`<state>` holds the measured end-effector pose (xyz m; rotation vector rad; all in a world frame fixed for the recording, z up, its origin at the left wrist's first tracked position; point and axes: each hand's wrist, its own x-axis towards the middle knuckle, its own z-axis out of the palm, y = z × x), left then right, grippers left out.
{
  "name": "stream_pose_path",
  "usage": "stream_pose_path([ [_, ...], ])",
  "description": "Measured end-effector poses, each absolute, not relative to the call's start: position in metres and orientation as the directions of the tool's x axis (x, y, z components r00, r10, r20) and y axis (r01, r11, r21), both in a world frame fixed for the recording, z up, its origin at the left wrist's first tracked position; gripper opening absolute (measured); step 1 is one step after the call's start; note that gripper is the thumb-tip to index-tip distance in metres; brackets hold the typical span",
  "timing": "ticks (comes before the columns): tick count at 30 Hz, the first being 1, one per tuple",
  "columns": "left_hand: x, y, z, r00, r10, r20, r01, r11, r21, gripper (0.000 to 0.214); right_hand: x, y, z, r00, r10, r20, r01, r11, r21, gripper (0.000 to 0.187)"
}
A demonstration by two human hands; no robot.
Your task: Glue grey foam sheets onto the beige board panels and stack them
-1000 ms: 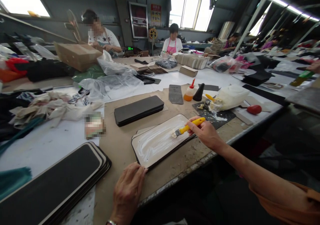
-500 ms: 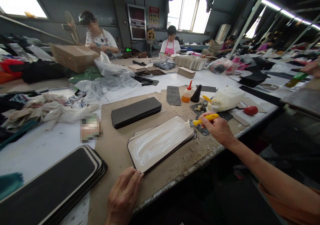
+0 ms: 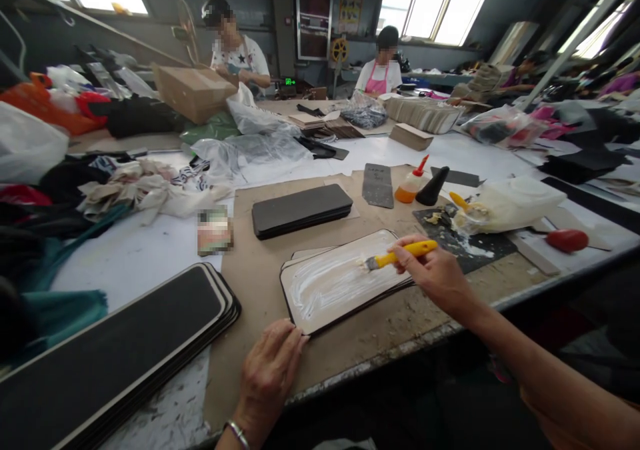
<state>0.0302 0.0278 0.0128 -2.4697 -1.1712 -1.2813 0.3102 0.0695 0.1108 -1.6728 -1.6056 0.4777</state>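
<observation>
On the desk (image 3: 145,257), a white-streaked panel (image 3: 330,282) tops a stack (image 3: 390,291) before me. My right hand (image 3: 440,273) clamps a yellow brush (image 3: 407,253), bristles (image 3: 363,264) at the panel; apart from it, my left hand (image 3: 270,363) touches the near corner, can't tell if pinching. Dark panels (image 3: 303,210) beyond.

Yellow-handled brush (image 3: 405,255) right of centre, cream panel (image 3: 334,282) mid-frame — streaked white, edged black — pink apron (image 3: 377,79) upper centre, star-patterned white shirt (image 3: 254,58) upper left
</observation>
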Motion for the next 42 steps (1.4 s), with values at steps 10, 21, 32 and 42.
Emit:
stream_pose_path([
  [10, 0.029, 0.028, 0.011, 0.344, 0.604, 0.719, 0.674, -0.692, 0.258, 0.013, 0.263, 0.069, 0.095, -0.004, 0.996, 0.086, 0.394, 0.08, -0.916, 0.028],
  [21, 0.03, 0.028, 0.013, 0.314, 0.637, 0.704, 0.66, -0.68, 0.32, 0.011, 0.248, 0.038, 0.094, -0.095, 0.994, 0.062, 0.489, 0.101, -0.866, 0.025],
  [32, 0.031, 0.054, 0.043, 0.24, 0.635, 0.735, 0.667, -0.658, 0.351, 0.013, 0.299, 0.142, 0.139, -0.188, 0.945, 0.267, 0.933, 0.256, -0.252, 0.028],
  [42, 0.062, 0.217, 0.047, 0.129, 0.802, 0.584, 0.862, -0.381, 0.333, 0.021, 0.303, 0.256, 0.096, -0.086, 0.996, -0.014, 0.995, 0.087, 0.046, 0.025],
])
